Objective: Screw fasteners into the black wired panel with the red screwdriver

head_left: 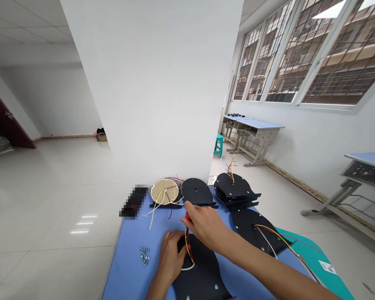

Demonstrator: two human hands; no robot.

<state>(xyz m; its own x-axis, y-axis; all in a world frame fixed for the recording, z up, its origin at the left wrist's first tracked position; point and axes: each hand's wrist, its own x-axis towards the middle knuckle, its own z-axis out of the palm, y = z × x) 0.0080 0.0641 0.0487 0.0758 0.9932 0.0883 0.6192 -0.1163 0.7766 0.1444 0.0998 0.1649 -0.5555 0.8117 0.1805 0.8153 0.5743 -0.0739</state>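
The black, rounded plate (203,277) lies flat at the near end of a blue table (125,266), directly in front of the person. Its matte surface carries small silver fittings (216,286) near the lower edge. A bundle of yellow, red and white wires (187,246) runs across its upper part, and the white wire forms a small loop on the surface.

The left hand (170,260) lies palm down at the plate's upper left edge, with its fingers bent over the rim; whether it is actually gripping, I cannot tell. The right hand (206,225) is just above the wires, fingers curled closed around a small red object (188,216), most of which they hide.

Beyond the hands lies a second black plate (196,191), next to a round tan disc (164,191) with yellow, white and dark wires trailing from it. Further right are a stack of black plates (234,187) with wires rising from the top and another wired black plate (256,229). A small heap of silver screws (144,255) sits left of the left hand, and a pixelated dark object (133,202) sits at the table's far left edge. A teal-topped surface (312,246) meets the table on the right.
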